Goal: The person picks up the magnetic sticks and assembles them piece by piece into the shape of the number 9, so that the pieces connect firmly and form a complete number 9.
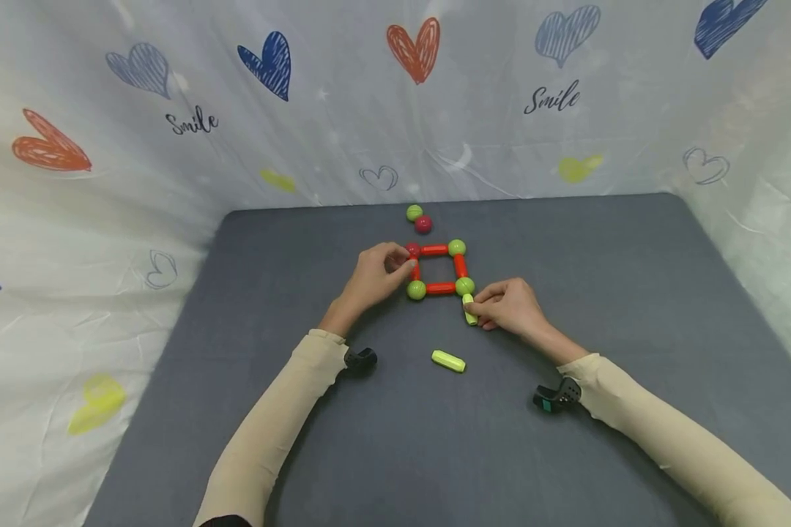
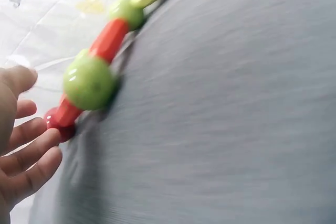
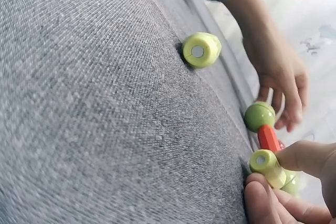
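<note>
A square of red magnetic rods (image 1: pixel 440 288) stands on the grey table, with green balls (image 1: pixel 416 290) at three corners and a red ball (image 1: pixel 413 250) at the far left one. My left hand (image 1: pixel 379 272) is beside the square's left side, its fingers spread loosely near the red ball; in the left wrist view the fingers (image 2: pixel 37 156) are not curled round anything. Between thumb and fingers, my right hand (image 1: pixel 510 309) pinches a yellow-green magnetic rod (image 1: pixel 469 310). That rod's far end meets the near right green ball (image 1: pixel 464 286), and its silver-tipped end faces the right wrist camera.
Nearer to me lies a second yellow-green rod (image 1: pixel 449 361). Behind the square, a loose green ball (image 1: pixel 414 213) and a red ball (image 1: pixel 423 224) sit together close to the table's back edge. A white heart-printed curtain (image 1: pixel 343 110) hangs behind the table.
</note>
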`<state>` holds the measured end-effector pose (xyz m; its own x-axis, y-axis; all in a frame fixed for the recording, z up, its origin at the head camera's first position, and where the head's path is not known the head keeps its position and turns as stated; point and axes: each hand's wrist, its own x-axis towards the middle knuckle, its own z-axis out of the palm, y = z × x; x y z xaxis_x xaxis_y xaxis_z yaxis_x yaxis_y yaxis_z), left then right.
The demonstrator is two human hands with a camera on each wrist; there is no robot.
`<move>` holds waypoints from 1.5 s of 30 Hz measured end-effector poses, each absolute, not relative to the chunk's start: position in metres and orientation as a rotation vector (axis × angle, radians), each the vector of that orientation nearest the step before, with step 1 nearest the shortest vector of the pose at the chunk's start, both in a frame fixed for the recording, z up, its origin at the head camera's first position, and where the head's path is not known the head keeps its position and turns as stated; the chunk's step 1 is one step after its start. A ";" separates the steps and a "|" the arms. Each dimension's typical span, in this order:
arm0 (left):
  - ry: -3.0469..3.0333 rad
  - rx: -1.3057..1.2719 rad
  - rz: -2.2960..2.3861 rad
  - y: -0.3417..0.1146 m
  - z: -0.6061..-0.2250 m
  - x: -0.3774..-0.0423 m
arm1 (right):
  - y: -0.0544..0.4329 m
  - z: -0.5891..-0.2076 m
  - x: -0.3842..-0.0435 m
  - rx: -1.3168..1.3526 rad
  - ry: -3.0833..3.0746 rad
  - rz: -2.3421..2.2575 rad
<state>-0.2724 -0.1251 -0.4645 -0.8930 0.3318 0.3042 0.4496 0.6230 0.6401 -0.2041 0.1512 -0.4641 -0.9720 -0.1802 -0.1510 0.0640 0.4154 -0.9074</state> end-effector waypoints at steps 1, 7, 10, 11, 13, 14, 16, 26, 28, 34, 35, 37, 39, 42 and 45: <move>-2.691 -0.642 -1.116 -0.124 -0.461 -0.280 | 0.152 -0.464 -0.204 -0.099 2.448 -1.585; -2.742 -0.595 -1.066 -0.116 -0.442 -0.326 | 0.155 -0.467 -0.203 -0.104 2.452 -1.619; -2.806 -0.617 -1.034 -0.111 -0.438 -0.343 | 0.156 -0.469 -0.202 -0.108 2.451 -1.637; -2.828 -0.631 -1.021 -0.110 -0.438 -0.348 | 0.156 -0.470 -0.202 -0.109 2.450 -1.640; -2.872 -0.676 -0.976 -0.108 -0.438 -0.355 | 0.156 -0.471 -0.201 -0.113 2.439 -1.646; -2.891 -0.701 -0.941 -0.107 -0.439 -0.358 | 0.155 -0.472 -0.201 -0.118 2.434 -1.649; -2.914 -0.742 -0.874 -0.106 -0.443 -0.362 | 0.155 -0.472 -0.200 -0.130 2.422 -1.658; -2.887 -0.852 -0.652 -0.103 -0.449 -0.373 | 0.155 -0.474 -0.199 -0.132 2.427 -1.667; -2.880 -0.894 -0.569 -0.099 -0.448 -0.376 | 0.156 -0.475 -0.199 -0.128 2.433 -1.665; -2.890 -0.926 -0.441 -0.097 -0.447 -0.378 | 0.155 -0.475 -0.199 -0.133 2.436 -1.660; -2.894 -0.913 -0.461 -0.097 -0.447 -0.378 | 0.155 -0.475 -0.199 -0.137 2.438 -1.660; -2.895 -0.884 -0.519 -0.099 -0.447 -0.377 | 0.154 -0.476 -0.199 -0.145 2.445 -1.663; -2.884 -0.859 -0.606 -0.103 -0.447 -0.375 | 0.155 -0.477 -0.199 -0.150 2.446 -1.670; -2.851 -0.828 -0.753 -0.110 -0.448 -0.370 | 0.155 -0.477 -0.199 -0.143 2.442 -1.680; -2.810 -0.798 -0.849 -0.121 -0.448 -0.361 | 0.157 -0.477 -0.200 -0.136 2.436 -1.689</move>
<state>-0.3609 -0.1206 -0.4480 -0.8577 0.4556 0.2383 0.5113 0.7071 0.4885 -0.2002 0.1567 -0.4774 -0.9807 -0.1732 -0.0906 0.0241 0.3529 -0.9353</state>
